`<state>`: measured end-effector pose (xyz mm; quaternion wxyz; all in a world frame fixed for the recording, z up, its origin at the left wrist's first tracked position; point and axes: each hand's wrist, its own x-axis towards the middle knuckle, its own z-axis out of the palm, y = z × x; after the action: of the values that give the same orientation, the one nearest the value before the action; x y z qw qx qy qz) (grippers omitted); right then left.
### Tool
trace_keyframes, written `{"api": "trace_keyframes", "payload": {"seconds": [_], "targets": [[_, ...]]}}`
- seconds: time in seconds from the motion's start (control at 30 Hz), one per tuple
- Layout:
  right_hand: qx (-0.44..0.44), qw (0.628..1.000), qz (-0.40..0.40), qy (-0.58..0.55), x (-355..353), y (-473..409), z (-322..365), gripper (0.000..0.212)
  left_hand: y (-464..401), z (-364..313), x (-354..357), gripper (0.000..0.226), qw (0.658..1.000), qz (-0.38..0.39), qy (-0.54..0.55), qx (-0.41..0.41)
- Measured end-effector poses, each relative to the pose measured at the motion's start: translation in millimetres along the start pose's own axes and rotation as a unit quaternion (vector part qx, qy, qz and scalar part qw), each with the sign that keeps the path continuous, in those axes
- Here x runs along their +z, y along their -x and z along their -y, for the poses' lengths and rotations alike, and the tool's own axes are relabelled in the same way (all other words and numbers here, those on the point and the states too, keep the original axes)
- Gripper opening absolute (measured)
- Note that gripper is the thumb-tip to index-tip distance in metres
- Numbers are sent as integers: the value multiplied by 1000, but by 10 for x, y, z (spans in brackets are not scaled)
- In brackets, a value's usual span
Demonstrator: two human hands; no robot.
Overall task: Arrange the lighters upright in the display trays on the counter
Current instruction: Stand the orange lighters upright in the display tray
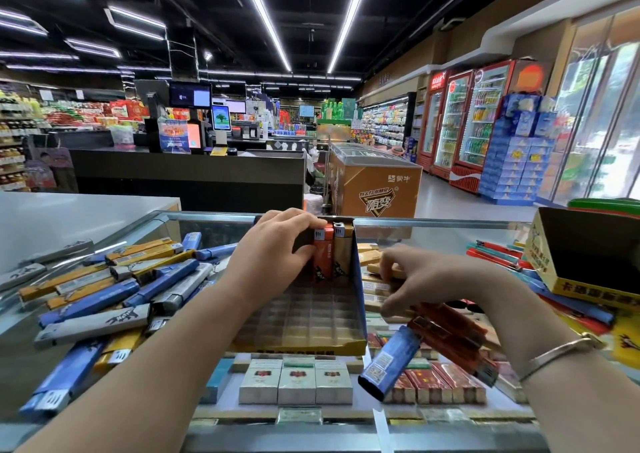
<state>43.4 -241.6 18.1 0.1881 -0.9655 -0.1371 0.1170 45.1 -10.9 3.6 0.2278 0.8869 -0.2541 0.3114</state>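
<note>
Orange plastic lighter upright in far corner of gridded cardboard display tray, left hand pinching it. Right hand grasps approx. several red lighters, blurred. Glass counter, supermkt aisles behind.

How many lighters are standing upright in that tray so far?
2 show: an orange lighter and a yellow lighter, side by side at the tray's far right corner. The left hand may hide more.
</note>
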Motion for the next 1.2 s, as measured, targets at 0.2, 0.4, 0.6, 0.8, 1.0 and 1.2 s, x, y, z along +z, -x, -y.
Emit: {"api": "trace_keyframes", "payload": {"seconds": [0.2,0.4,0.6,0.8,1.0,1.2], "targets": [[8,999,21,38,63,-42,67,69,-1,-9,-9,35,1000,4,0,-2],[-15,993,-41,106,180,-178,113,77,-2,-11,-11,35,1000,4,-2,-1],[-40,985,-117,118,261,-208,134,48,-3,-3,-7,35,1000,7,-4,1],[0,990,-123,70,235,-264,121,45,0,-6,-5,35,1000,4,0,0],[-25,971,-237,14,177,-239,40,37,-6,-2,0,35,1000,3,0,1],[-106,873,-396,-263,69,-106,87,35,-8,8,1,35,1000,4,3,3]]}}
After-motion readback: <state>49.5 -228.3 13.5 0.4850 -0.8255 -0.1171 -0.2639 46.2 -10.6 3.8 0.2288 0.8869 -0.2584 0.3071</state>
